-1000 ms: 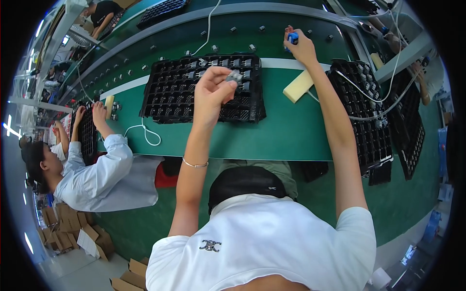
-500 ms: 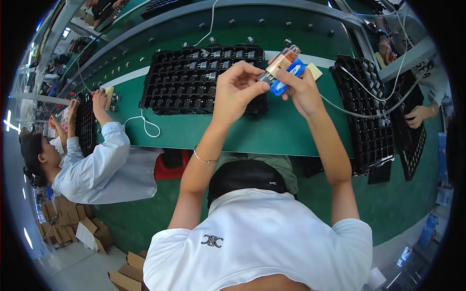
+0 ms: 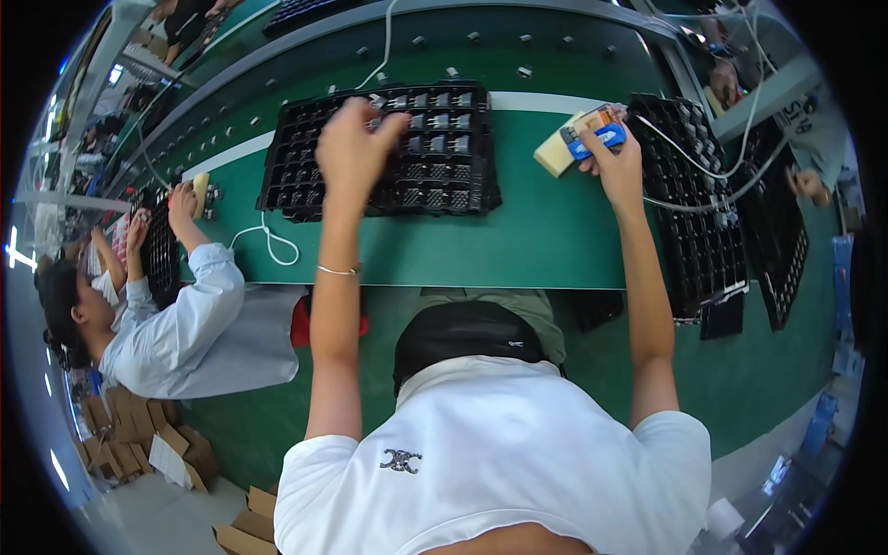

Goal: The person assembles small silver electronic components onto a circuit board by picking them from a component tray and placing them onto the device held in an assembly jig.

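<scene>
My left hand (image 3: 356, 153), slightly blurred, is over the black compartment tray (image 3: 425, 196), with thumb and forefinger apart. No part shows between its fingers. Small grey pronged parts (image 3: 439, 122) sit in several of the tray's upper pockets; the hand hides some pockets at the left. Over to the right, my right hand (image 3: 612, 165) is closed round a small blue block (image 3: 601, 139) with white lettering. Against the blue block are an orange-brown piece (image 3: 592, 120) and a grey end. A cream-coloured block (image 3: 555, 155) is beside that hand, on the green table.
More black trays (image 3: 698, 222) stand at the right, with a white cable (image 3: 703, 166) across them. Small parts (image 3: 524, 71) lie spaced along the dark green strip behind. A co-worker (image 3: 185, 324) sits at the left, and another person's hand (image 3: 809, 185) is at the far right.
My hands were together at the blue block; now they are apart. The left has moved left over the tray, and the right has moved right with the blue block, turning it.
</scene>
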`<state>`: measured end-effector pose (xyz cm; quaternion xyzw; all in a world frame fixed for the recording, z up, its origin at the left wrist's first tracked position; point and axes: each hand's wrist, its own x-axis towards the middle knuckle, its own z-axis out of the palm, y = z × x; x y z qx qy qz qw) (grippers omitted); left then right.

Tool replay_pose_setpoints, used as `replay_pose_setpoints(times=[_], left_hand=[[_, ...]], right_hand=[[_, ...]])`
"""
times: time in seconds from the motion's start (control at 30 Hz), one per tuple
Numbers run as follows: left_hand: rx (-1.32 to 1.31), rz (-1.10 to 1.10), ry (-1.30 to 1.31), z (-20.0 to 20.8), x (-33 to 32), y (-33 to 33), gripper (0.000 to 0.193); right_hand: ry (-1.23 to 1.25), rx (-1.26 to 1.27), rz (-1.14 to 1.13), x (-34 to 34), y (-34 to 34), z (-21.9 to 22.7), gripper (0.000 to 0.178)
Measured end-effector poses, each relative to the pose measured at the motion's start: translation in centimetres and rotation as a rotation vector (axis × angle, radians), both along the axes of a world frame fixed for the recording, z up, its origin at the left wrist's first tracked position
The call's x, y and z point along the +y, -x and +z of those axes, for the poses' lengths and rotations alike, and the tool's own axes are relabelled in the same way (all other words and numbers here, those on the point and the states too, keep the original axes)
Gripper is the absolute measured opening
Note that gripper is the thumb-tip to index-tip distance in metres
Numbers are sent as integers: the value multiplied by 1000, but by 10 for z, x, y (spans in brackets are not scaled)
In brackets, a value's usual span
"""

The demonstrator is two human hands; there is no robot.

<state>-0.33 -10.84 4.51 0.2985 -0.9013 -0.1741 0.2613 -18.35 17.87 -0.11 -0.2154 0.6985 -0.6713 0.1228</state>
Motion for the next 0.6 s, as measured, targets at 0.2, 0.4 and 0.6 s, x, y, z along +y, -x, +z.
replay_pose_setpoints(times=[0.2,0.4,0.6], left_hand=[[-404,225,257,-15,-53,9,55],[-375,223,205,-7,-50,8,46],[296,-185,-568,-7,-20,5,26]], right_hand=[[-317,439,-147,4,16,-30,35],[-479,643,-282,-2,10,-27,38],[-488,550,-249,-1,8,-23,37]])
